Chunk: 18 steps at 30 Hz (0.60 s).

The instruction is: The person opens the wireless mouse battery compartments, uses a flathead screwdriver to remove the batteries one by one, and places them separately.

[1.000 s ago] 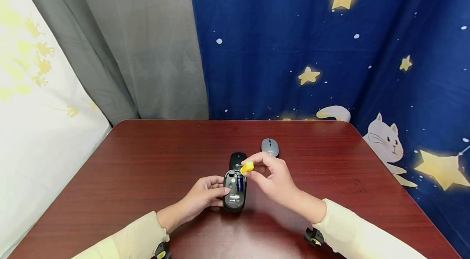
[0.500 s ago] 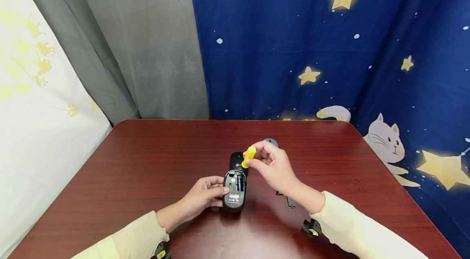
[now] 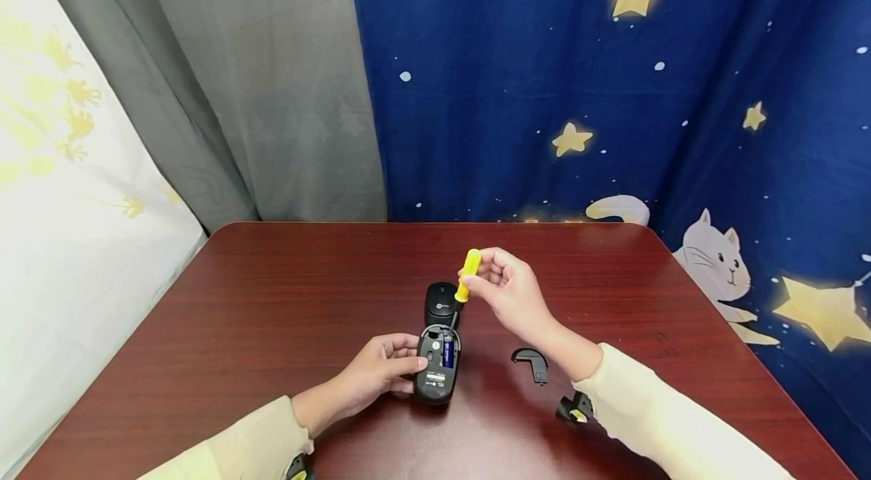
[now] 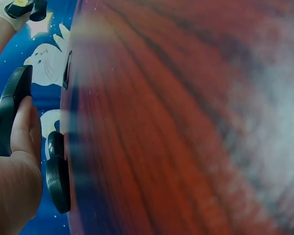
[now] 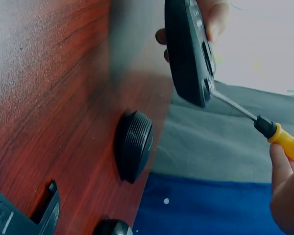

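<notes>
My left hand [image 3: 381, 368] grips a black computer mouse [image 3: 429, 388] with its underside turned up, raised off the table. Its battery bay is uncovered, and a dark blue battery [image 3: 447, 353] lies inside. My right hand [image 3: 513, 295] pinches the yellow handle of a screwdriver [image 3: 471, 268] between thumb and fingers. In the right wrist view the screwdriver's metal shaft [image 5: 235, 106] slants to the mouse, its tip right at the end of the open bay. Behind the held mouse, a second black mouse [image 3: 441, 300] rests on the table.
A curved black battery cover [image 3: 534, 363] lies on the table to the right, near my right forearm. Part of another mouse [image 5: 112, 227] shows at the bottom of the right wrist view. Curtains hang behind the table's far edge [image 3: 306, 223].
My right hand has risen and tipped the screwdriver more upright, baring its shaft. The battery cover has come into view from behind the right arm. The grey mouse is now hidden behind the right hand.
</notes>
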{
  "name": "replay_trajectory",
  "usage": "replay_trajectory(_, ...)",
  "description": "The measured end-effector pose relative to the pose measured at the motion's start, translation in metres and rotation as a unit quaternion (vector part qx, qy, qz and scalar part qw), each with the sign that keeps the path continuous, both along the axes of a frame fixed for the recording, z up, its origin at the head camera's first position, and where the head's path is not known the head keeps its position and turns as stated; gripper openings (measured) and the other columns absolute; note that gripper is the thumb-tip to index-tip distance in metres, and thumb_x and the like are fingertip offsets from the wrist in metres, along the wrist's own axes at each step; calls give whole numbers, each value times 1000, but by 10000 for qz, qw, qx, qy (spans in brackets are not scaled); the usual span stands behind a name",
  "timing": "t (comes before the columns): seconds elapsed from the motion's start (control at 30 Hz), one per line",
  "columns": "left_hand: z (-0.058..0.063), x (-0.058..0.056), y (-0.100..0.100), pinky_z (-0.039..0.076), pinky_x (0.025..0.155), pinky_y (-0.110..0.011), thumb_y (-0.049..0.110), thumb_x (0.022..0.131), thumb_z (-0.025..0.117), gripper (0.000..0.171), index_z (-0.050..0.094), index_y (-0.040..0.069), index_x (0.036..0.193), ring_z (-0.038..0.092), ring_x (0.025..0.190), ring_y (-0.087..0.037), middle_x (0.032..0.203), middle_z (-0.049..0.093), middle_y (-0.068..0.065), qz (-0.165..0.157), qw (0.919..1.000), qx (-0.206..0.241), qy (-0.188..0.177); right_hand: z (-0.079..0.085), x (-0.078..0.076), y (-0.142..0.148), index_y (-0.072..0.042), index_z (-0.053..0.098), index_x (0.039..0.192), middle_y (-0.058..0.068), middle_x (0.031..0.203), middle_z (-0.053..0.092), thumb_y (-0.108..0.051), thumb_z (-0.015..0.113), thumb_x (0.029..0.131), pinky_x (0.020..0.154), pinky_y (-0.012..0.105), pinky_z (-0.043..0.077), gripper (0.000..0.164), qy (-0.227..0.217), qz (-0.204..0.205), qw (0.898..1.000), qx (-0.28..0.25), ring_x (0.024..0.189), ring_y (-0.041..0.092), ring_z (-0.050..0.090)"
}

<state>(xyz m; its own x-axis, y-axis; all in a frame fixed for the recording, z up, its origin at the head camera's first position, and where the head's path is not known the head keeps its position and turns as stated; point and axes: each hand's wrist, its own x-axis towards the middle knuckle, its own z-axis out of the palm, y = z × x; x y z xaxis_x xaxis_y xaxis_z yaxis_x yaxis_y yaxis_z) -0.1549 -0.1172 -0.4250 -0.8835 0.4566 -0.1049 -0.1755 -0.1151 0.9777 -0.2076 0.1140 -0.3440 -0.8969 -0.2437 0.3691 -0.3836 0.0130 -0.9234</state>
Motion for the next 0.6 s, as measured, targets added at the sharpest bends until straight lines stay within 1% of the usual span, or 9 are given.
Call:
replay_trajectory(0.1, -1, 1, 1, 57, 67, -30, 4, 89, 64, 41, 50, -16, 122, 67, 85, -18, 101, 67, -11, -81, 10000, -31, 28, -1, -6, 1, 7, 58, 108, 16, 94, 67, 0, 70, 87, 73, 30, 57, 26, -573, -76, 9983, -91, 80, 16, 67)
replay_trajectory(0.2, -2, 1, 1, 57, 68, -30, 4, 88, 64, 42, 51, -16, 122, 67, 86, -18, 101, 67, -12, -178, 9998, -28, 55, -2, -12, 2, 8, 56, 110, 12, 91, 67, 1, 68, 87, 72, 31, 58, 26, -1027, -106, 9944, -227, 78, 14, 68)
replay_trajectory(0.33, -3, 0, 2, 57, 67, -30, 4, 88, 65, 42, 51, -16, 122, 67, 85, -18, 101, 67, -12, -210, 9998, -23, 57, -4, -20, 4, 9, 55, 110, 9, 90, 67, 4, 65, 88, 73, 32, 57, 25, -1410, -43, 9896, -291, 79, 14, 68)
replay_trajectory(0.43, -3, 0, 2, 57, 67, -30, 4, 87, 65, 42, 51, -16, 122, 67, 85, -18, 101, 67, -12, -225, 9997, -2, 46, -6, -25, 5, 11, 54, 112, 12, 92, 69, 4, 63, 90, 76, 34, 57, 25, -1639, 49, 9862, -242, 81, 15, 69)
replay_trajectory(0.6, -3, 1, 3, 57, 67, -31, 4, 87, 66, 43, 52, -16, 122, 67, 84, -20, 100, 67, -13, -262, 9996, -1, 74, -10, -31, 6, 10, 53, 112, 12, 93, 69, 3, 61, 91, 77, 34, 57, 23, -2071, 153, 9780, -215, 80, 16, 68)
